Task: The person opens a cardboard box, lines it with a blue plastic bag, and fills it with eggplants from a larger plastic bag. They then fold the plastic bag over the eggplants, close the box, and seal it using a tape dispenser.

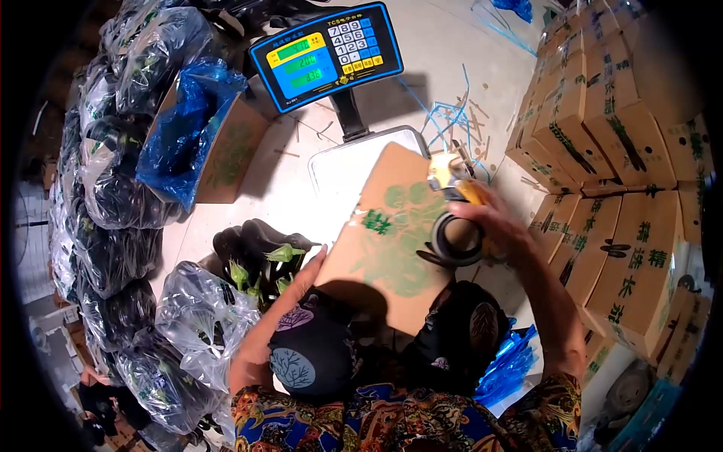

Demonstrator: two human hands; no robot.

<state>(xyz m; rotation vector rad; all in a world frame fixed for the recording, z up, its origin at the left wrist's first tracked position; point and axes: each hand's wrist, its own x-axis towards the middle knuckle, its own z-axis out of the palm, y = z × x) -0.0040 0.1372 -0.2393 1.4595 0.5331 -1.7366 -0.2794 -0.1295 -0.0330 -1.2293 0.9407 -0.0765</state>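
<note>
Carton [392, 226] on scale platform [339, 162]; stacked boxes [610, 151] right.

Your left hand [305, 277] lies flat, palm down, fingers [319, 256] straight and together, pointing up and away from you. Left forearm is bare, elbow bent near your knee. Your right hand [489, 222] is further out, fingers curled shut in a grip (thumb side hidden). Right arm reaches forward, nearly straight, wrist slightly bent inward.
</note>
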